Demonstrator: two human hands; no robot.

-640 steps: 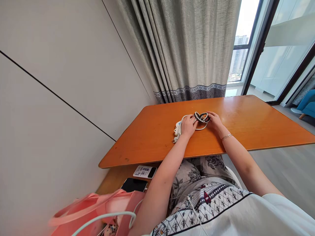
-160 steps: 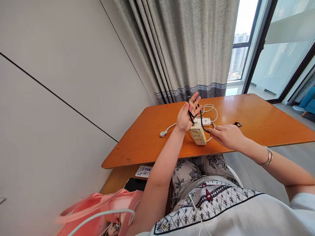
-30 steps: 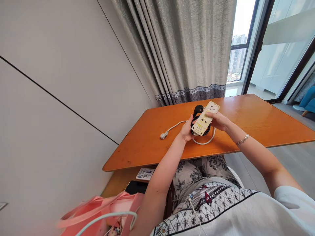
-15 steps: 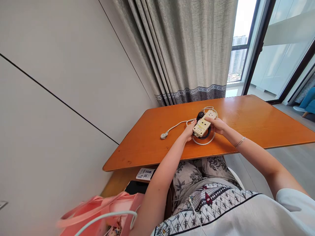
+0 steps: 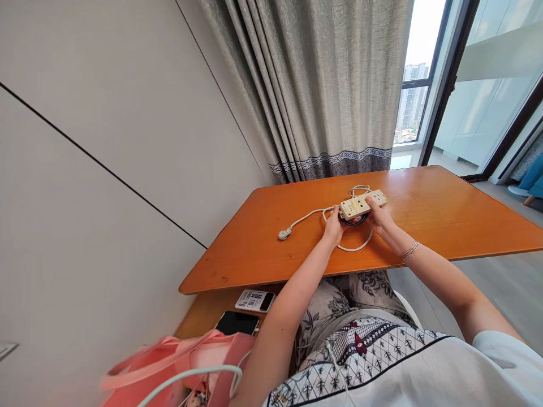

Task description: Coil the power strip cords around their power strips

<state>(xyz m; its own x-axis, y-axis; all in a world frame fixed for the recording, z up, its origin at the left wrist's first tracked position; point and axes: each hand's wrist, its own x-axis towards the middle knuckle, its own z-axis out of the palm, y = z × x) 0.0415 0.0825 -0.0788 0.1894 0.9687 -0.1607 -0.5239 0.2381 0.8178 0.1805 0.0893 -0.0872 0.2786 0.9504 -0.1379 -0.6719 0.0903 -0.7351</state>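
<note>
Cream plastic power strip [image 5: 357, 207]: slanted between both hands over the orange-brown wooden table [image 5: 250, 249]; underside hidden.
Black coiled cable [image 5: 356, 221]: bunched just beneath the strip, only a dark arc showing; its far end cannot be made out.
Left hand [image 5: 334, 229]: curled closed at the strip's left end, most fingers hidden below; how much cable it also grips is hard to tell.
Right hand [image 5: 379, 219]: clasping the strip, thumb on top, other fingers largely out of sight.
White cord [image 5: 314, 212]: lying on the table, its pale plug [image 5: 284, 233] to the left, loops partly covered by hands and strip.
Pink bag [image 5: 165, 370]: cut off at the bottom edge, contents unclear.
</note>
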